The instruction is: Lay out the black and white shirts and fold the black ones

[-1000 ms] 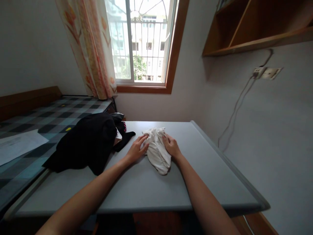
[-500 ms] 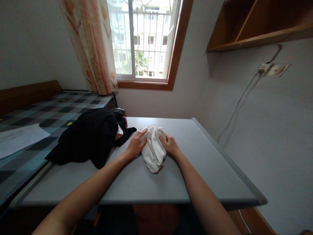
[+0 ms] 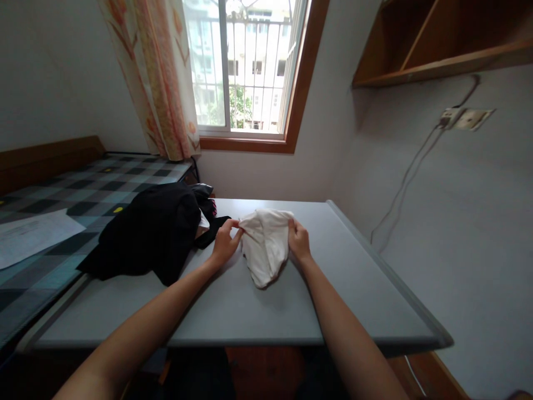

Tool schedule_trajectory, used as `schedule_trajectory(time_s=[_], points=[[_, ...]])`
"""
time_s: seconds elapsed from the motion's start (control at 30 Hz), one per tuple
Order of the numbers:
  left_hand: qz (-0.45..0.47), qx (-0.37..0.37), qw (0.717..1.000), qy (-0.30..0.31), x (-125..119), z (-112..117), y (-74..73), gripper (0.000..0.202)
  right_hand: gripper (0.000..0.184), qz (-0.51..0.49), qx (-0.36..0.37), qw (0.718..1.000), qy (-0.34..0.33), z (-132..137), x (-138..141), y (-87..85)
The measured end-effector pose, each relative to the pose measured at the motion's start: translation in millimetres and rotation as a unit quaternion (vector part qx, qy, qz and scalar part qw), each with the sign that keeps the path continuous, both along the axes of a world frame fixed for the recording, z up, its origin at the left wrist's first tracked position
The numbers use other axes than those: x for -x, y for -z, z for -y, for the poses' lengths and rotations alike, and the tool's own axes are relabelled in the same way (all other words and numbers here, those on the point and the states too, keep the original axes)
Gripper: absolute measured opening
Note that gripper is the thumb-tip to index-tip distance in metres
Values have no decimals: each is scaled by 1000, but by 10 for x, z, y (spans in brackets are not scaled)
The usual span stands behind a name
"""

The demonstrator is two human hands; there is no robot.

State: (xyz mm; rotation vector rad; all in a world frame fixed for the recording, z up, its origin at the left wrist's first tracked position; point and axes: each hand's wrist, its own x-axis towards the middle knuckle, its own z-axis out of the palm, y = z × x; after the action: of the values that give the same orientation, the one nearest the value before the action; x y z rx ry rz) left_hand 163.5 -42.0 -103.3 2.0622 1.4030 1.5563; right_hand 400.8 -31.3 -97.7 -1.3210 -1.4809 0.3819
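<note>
A crumpled white cloth (image 3: 264,250) hangs between both my hands just above the grey table (image 3: 358,289). My left hand (image 3: 225,241) pinches its upper left corner. My right hand (image 3: 298,240) grips its upper right edge. The cloth's top edge is stretched between the two hands and its lower end rests on the table. A heap of black clothing (image 3: 152,236) lies at the table's left, close to my left hand.
A bed with a checked cover (image 3: 54,211) and a white sheet of paper (image 3: 29,236) stands on the left. Behind are a window (image 3: 245,66) and a patterned curtain (image 3: 162,78). A wooden shelf (image 3: 437,44) and a wall socket with cable (image 3: 462,119) are on the right wall.
Both hands went from resting on the bundled white cloth to pinching its top edge; they lifted it and pulled it apart. The view shifted slightly downward.
</note>
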Motion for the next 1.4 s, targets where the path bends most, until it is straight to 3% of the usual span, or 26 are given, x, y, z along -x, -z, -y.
schedule_trajectory(time_s=[0.07, 0.2, 0.37, 0.5, 0.6, 0.73, 0.83, 0.9, 1.03, 1.13, 1.23, 1.3, 1.33, 1.4], points=[[48, 1, 998, -29, 36, -38, -4, 13, 53, -43, -20, 997, 61, -56, -76, 8], [73, 18, 996, -47, 81, -77, 21, 14, 46, -45, 21, 989, 140, -144, -171, 78], [-57, 3, 998, 39, 4, 35, 40, 21, 53, 54, -1, 977, 207, -65, -124, 66], [-214, 33, 969, 122, -55, 128, 52, 31, 41, 135, 31, 985, 102, 15, -61, 28], [-257, 49, 956, 132, -49, 139, 53, 31, 34, 149, 67, 986, 15, 4, -48, 61], [-249, 49, 960, 120, -32, 134, 29, 19, 34, 65, 56, 990, -112, -40, -43, 94], [-231, 43, 966, 107, -37, 134, 4, 9, 40, -43, 45, 988, -140, -83, -46, 85], [-189, 40, 977, 87, -31, 118, -16, 4, 43, -130, 26, 987, -93, -131, -93, 80], [-40, 0, 999, 2, 57, 14, -53, 9, 42, -250, -27, 962, 111, -250, -344, 94], [56, -40, 995, -75, 157, -68, -71, 7, 31, -264, -10, 932, 247, -278, -547, 93], [40, -78, 988, -129, 193, -64, -85, 6, 30, -193, -11, 919, 344, -223, -612, 46], [-9, -92, 989, -115, 157, -3, -95, 10, 32, -104, -48, 927, 357, -164, -562, -6], [-38, -93, 991, -88, 125, 37, -99, 11, 30, -61, -66, 939, 332, -135, -515, -31], [-109, -79, 991, -8, 53, 121, -101, 15, 25, 5, -75, 973, 220, -87, -393, -65]])
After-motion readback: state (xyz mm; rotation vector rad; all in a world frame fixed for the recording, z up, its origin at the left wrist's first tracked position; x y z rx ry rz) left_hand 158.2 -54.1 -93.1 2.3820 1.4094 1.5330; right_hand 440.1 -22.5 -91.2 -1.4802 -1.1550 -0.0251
